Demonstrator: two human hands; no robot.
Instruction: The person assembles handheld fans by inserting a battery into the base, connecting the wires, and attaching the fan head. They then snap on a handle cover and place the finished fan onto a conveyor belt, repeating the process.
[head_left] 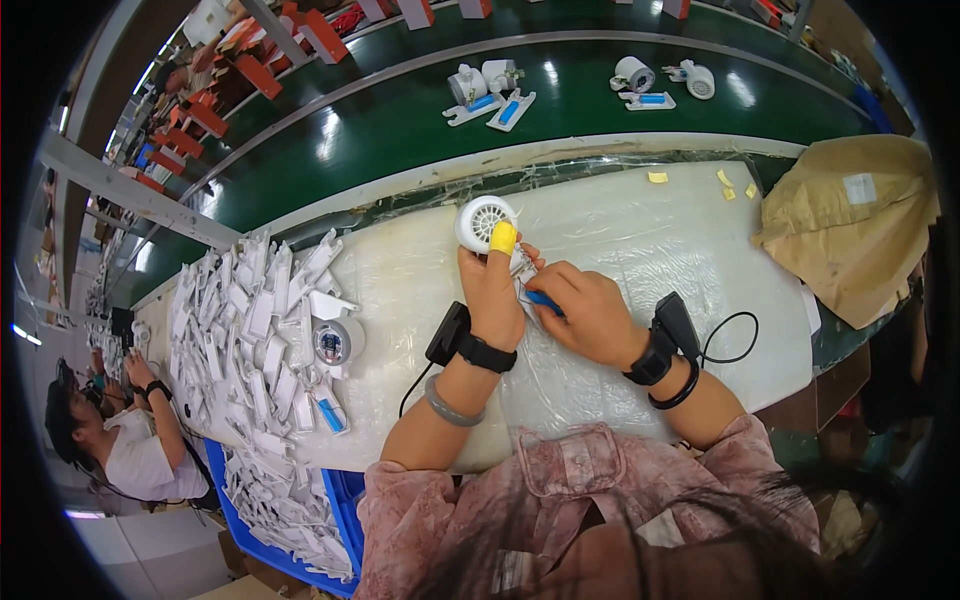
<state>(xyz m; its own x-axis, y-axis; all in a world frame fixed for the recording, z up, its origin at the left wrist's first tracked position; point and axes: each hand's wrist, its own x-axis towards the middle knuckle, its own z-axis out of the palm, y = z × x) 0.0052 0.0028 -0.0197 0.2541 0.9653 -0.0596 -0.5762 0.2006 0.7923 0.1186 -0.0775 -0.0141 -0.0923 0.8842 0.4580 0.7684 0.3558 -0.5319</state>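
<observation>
My left hand (pixel 492 290) grips a small white round fan head (pixel 483 220) with a grille face, holding it on the plastic-covered table (pixel 640 240). A yellow cot covers one finger (pixel 503 237) of that hand. My right hand (pixel 585 312) is closed on a small blue part (pixel 543 299) with thin wires, pressed against the fan's lower side. Both wrists wear black bands with black devices.
A heap of white plastic parts (pixel 250 330) lies at the left, spilling into a blue bin (pixel 300 540). A green conveyor (pixel 560 110) behind carries white fan units. Brown paper (pixel 850 220) sits at the right. Another person (pixel 130 440) sits at far left.
</observation>
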